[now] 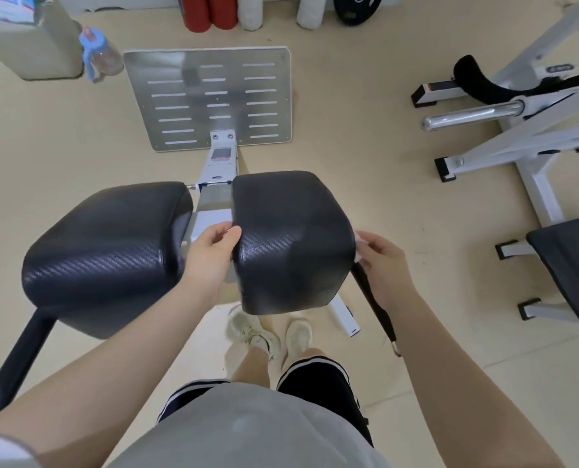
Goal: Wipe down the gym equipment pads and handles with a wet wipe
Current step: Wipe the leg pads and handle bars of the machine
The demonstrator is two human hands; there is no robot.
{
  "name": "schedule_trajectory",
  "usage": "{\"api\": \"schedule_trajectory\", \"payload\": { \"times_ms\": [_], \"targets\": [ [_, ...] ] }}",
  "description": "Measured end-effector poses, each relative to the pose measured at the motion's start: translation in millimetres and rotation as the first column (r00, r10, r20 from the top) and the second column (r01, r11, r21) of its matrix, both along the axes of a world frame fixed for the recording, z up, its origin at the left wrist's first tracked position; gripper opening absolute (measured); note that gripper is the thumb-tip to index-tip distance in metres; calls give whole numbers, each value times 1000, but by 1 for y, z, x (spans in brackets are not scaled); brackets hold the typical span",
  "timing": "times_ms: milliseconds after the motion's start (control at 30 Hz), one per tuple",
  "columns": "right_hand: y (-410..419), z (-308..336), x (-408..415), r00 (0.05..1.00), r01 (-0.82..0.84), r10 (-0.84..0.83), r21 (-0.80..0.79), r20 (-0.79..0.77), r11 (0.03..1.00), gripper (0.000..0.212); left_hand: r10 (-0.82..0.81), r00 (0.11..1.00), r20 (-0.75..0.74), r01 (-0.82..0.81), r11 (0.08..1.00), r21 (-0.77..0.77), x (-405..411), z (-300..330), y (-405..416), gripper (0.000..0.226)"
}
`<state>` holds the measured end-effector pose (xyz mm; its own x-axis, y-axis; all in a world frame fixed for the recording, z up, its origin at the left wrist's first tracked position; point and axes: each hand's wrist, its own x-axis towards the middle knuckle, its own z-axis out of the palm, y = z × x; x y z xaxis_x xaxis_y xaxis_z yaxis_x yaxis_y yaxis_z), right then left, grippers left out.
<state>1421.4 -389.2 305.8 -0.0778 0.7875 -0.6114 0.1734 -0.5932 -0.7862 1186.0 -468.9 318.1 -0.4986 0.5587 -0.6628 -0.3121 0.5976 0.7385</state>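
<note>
Holding the white wet wipe (358, 246) in my right hand (384, 265), I press it on the right side of the black pad (291, 238). My left hand (210, 255) grips the pad's left edge.

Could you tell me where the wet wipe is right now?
In the head view, the wet wipe is pinched in the right hand against the right pad's outer edge.
</note>
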Motion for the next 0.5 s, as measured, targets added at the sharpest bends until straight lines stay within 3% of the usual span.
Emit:
{"api": "schedule_trajectory", "payload": {
  "times_ms": [67,133,200,300,400,500],
  "targets": [
    [-13,-8,2,1000,2,-2,27,3,1000,17,8,1000,-23,-7,999,35,10,4,-17,23],
    [-34,-27,4,993,17,-17,-2,114,1000,16,31,999,-23,-30,999,43,20,5,-34,28],
    [-58,-51,6,975,50,-30,-87,220,995,17,57,998,-9,-57,998,35,30,-1,-50,29],
    [-82,-73,6,963,160,-112,-189,245,969,25,83,997,-6,-83,996,18,43,-19,-71,28],
    [-74,-73,6,962,257,-238,-155,136,954,27,88,996,27,-87,996,-26,53,-39,-89,30],
    [-71,-66,10,972,236,-237,-99,7,967,22,98,995,27,-96,993,-71,71,-54,-103,33]
  ]
}}
